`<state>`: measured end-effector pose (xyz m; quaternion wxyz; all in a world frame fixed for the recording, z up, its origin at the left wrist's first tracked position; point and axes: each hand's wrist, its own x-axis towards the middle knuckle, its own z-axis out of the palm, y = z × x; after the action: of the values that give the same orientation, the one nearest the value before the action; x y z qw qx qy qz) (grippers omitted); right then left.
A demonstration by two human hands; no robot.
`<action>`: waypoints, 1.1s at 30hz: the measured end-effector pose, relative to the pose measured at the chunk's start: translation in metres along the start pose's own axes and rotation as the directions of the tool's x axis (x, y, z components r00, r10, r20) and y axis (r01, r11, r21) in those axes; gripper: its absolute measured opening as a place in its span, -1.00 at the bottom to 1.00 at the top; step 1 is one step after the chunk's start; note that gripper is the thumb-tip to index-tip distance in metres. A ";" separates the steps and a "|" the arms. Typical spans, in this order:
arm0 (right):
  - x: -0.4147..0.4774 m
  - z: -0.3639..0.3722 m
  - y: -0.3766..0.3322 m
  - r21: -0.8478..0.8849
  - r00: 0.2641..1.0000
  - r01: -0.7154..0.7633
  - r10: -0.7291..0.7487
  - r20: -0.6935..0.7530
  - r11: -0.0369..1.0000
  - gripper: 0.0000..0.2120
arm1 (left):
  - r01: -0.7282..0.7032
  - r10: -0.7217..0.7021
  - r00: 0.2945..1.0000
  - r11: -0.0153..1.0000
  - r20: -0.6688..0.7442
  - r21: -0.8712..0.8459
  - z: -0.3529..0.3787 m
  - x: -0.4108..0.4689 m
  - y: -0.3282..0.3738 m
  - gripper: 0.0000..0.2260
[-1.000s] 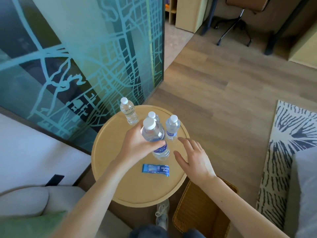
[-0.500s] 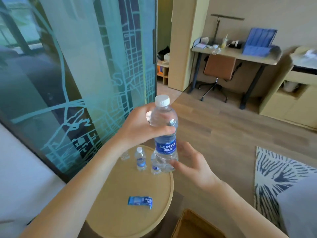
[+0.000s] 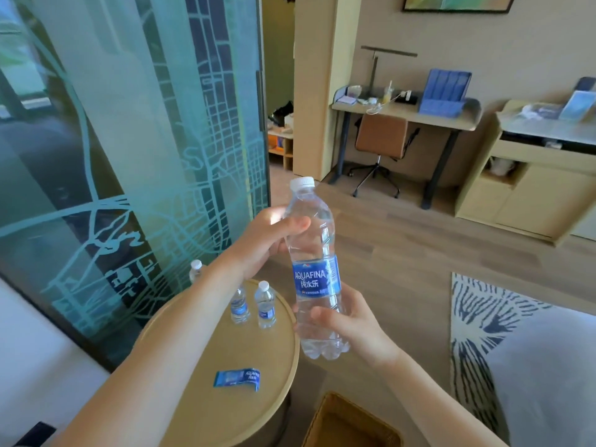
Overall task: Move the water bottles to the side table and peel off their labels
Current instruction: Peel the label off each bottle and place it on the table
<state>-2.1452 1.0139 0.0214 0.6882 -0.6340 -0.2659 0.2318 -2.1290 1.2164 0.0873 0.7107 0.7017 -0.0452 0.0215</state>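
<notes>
Head view: a person holds a water bottle [image 3: 317, 227] upright just off the side table's [image 3: 287, 366] right edge. The left hand [image 3: 269, 241] is wrapped round its shoulder and the right hand [image 3: 350, 322] grips its lower body, seemingly steadying it so the unpeeled blue label [image 3: 317, 278] can be worked loose. Two labelled bottles [image 3: 265, 307] stand near the table's far edge. One peeled label [image 3: 237, 379] lies nearer its front.

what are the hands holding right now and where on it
One water bottle: the left hand grips its upper body above the label, the right hand its lower body below it.
</notes>
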 end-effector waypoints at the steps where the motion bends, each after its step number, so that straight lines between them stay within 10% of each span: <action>1: -0.003 0.000 0.002 0.000 0.999 -0.008 0.008 -0.031 1.000 -0.62 | 0.017 -0.016 1.000 1.000 0.019 -0.010 0.003 0.000 -0.005 -0.44; 5: -0.012 0.001 0.005 0.010 0.994 -0.024 0.025 -0.105 1.000 -0.88 | 0.045 -0.044 0.997 0.999 0.069 -0.006 0.013 -0.001 -0.014 -0.47; 18: -0.014 0.006 0.023 -0.160 0.926 -0.067 0.001 -0.378 0.985 -0.64 | 0.093 -0.046 0.971 0.977 -0.236 0.192 0.051 -0.007 -0.025 -0.76; 33: 0.004 -0.040 -0.031 0.194 0.984 -0.060 0.090 -0.151 0.979 -0.52 | 0.024 -0.030 0.997 0.997 -0.073 -0.078 0.048 -0.011 -0.010 -0.58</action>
<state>-2.1167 0.9840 0.0506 0.7547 -0.5922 -0.1628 0.2306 -2.1408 1.1685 0.0772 0.7387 0.6731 -0.0102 0.0359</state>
